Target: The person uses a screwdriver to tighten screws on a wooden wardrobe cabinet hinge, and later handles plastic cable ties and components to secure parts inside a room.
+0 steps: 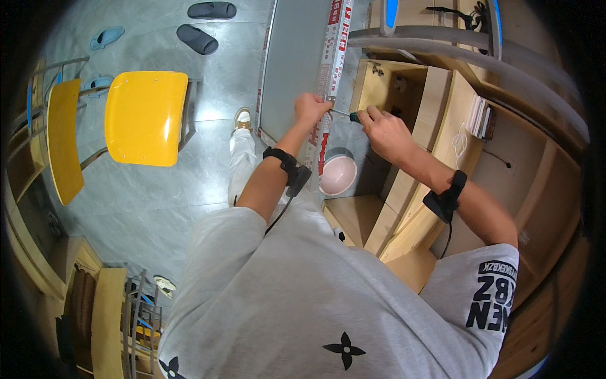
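Note:
A grey door panel [293,69] stands in front of me, its long edge covered with red-and-white printed tape [337,54]. At that edge, my left hand [309,108] has its fingers pinched together next to a small metal fitting [330,99]; what lies between the fingertips is too small to make out. My right hand [390,136] grips a screwdriver [354,117] by its dark green handle. The thin shaft points left toward the fitting and my left fingertips. Whether the tip touches a screw cannot be seen.
Right of the panel stands an open wooden cabinet [435,104], with books [483,120] and a white cable nearby. A pink basin [338,175] sits below my hands. Yellow chairs [148,117] stand left; dark slippers [197,39] lie on the tiled floor.

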`<state>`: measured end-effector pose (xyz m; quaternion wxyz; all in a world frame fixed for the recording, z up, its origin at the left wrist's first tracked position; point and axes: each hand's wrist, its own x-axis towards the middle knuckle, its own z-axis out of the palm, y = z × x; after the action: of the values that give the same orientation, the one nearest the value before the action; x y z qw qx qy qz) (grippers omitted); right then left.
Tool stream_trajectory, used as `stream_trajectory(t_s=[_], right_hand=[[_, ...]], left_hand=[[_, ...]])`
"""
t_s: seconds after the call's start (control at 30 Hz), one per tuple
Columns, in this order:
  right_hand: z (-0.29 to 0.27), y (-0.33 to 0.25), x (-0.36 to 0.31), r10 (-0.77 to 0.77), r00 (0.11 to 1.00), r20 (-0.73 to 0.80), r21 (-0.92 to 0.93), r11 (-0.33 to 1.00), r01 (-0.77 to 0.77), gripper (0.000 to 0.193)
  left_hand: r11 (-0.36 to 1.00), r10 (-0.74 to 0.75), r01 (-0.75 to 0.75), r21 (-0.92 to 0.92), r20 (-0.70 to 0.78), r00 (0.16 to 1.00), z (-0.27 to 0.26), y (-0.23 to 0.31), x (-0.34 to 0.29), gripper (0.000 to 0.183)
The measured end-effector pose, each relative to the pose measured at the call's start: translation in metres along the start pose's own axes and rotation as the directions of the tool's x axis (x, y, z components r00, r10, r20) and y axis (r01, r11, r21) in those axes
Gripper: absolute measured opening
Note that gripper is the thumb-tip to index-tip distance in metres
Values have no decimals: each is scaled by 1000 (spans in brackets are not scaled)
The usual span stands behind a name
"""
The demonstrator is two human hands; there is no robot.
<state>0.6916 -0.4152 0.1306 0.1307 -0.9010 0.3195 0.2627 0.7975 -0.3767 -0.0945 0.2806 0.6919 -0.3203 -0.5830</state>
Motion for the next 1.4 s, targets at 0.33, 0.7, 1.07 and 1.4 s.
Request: stream_trajectory(t_s=[0.33, 0.7, 1.07, 1.4], right_hand=[[-9, -14, -8, 148, 968, -205, 202, 974, -107, 24], [6, -15, -17, -99, 904, -415, -98, 993, 64, 41], [-9, -16, -8, 362, 932, -18, 117, 927, -357, 33], [-12, -14, -9, 159, 968, -192, 68, 987, -148, 34]], left_hand=[[1000, 11, -12, -21, -19, 1000, 5, 2, 2, 26], [999, -37, 38, 39, -5, 999, 13, 1, 6, 30], [995, -6, -2, 101, 79, 997, 7, 1, 16, 30], [993, -14, 5, 120, 76, 997, 5, 2, 15, 30]])
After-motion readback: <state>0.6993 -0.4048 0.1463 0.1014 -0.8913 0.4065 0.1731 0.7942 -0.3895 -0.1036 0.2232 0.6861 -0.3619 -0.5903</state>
